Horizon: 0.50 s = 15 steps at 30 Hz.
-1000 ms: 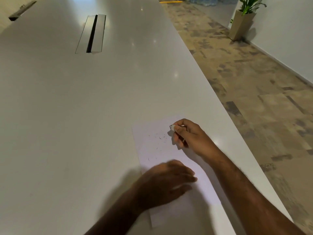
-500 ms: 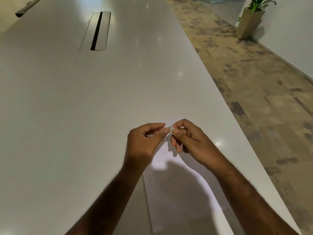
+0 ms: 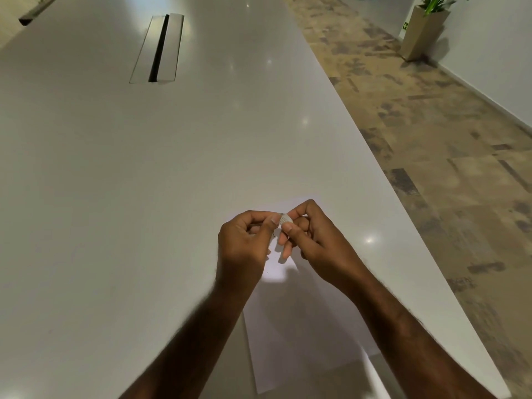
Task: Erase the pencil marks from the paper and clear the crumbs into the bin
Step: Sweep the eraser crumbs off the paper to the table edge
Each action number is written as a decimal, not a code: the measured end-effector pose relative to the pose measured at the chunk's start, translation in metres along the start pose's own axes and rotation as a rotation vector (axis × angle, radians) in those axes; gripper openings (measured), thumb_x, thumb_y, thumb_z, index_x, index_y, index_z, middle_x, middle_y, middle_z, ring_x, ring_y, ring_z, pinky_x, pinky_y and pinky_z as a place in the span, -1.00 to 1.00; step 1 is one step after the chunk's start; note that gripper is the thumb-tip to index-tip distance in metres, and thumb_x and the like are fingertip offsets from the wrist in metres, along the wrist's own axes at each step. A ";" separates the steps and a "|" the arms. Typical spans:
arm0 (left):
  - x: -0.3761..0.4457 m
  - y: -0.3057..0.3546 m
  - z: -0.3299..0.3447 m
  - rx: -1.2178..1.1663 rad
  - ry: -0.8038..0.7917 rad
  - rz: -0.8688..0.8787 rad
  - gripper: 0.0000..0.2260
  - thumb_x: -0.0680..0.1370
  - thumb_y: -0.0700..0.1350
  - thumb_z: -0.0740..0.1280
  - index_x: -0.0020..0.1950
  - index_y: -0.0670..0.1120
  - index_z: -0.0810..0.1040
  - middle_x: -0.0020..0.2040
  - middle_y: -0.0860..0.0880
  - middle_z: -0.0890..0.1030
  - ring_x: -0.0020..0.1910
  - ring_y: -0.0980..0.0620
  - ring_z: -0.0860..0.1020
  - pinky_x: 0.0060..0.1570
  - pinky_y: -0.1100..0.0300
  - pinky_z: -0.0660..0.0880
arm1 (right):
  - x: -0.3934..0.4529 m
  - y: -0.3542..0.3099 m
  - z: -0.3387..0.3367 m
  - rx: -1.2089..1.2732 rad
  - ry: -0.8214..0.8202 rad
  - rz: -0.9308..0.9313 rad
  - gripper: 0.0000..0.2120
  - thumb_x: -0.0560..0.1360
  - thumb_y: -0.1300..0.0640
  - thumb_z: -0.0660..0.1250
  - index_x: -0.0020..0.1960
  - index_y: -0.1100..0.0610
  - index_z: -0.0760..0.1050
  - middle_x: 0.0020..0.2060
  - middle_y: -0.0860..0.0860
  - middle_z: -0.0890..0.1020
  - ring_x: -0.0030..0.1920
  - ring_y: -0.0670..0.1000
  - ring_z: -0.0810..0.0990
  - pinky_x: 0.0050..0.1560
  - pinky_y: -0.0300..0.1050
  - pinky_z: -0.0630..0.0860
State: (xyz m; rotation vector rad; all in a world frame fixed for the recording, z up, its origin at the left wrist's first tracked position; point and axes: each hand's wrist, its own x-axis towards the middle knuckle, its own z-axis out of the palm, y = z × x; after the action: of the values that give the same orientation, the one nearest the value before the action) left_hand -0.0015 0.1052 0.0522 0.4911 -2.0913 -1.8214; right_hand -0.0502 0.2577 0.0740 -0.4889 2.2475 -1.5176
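Observation:
A white sheet of paper (image 3: 299,335) lies on the white table (image 3: 144,197) near its right edge. Both hands hover above the sheet's far end. My right hand (image 3: 319,243) pinches a small white eraser (image 3: 285,219) between thumb and forefinger. My left hand (image 3: 244,243) meets it from the left, its thumb and fingertips touching the eraser's left end. The hands hide the part of the sheet where the pencil marks and crumbs are. No bin is in view.
A cable slot with metal flaps (image 3: 158,48) is set into the table further away. The table's right edge runs diagonally beside patterned carpet (image 3: 431,168). A tall planter (image 3: 423,30) stands by the wall at the far right.
My left hand has lifted off the paper and come up to the eraser held in my right hand. The view has shifted slightly closer over the hands.

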 end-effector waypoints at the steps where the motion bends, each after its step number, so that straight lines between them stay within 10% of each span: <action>1: 0.000 0.000 0.000 0.003 0.008 0.000 -0.91 0.63 -0.13 0.41 0.03 -0.08 0.72 -0.22 0.02 0.71 -0.36 0.06 0.61 -0.38 0.05 0.63 | 0.000 -0.001 0.001 0.006 -0.002 -0.002 -0.89 0.75 0.05 0.23 0.15 0.08 0.42 -0.16 -0.01 0.75 -0.21 -0.06 0.71 -0.26 -0.40 0.47; 15: -0.011 -0.005 -0.003 0.041 -0.129 0.083 -0.85 0.75 -0.10 0.11 0.07 -0.09 0.43 -0.12 -0.06 0.54 -0.22 -0.05 0.60 -0.40 0.01 0.61 | -0.009 -0.003 -0.005 -0.017 0.034 0.038 -0.80 0.73 -0.11 0.22 0.13 0.01 0.43 -0.11 -0.05 0.76 -0.15 0.01 0.77 -0.14 -0.23 0.53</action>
State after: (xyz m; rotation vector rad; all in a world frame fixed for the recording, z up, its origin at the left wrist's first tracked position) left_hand 0.0096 0.1070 0.0471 0.2988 -2.2026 -1.8105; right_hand -0.0448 0.2649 0.0800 -0.4263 2.2841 -1.5001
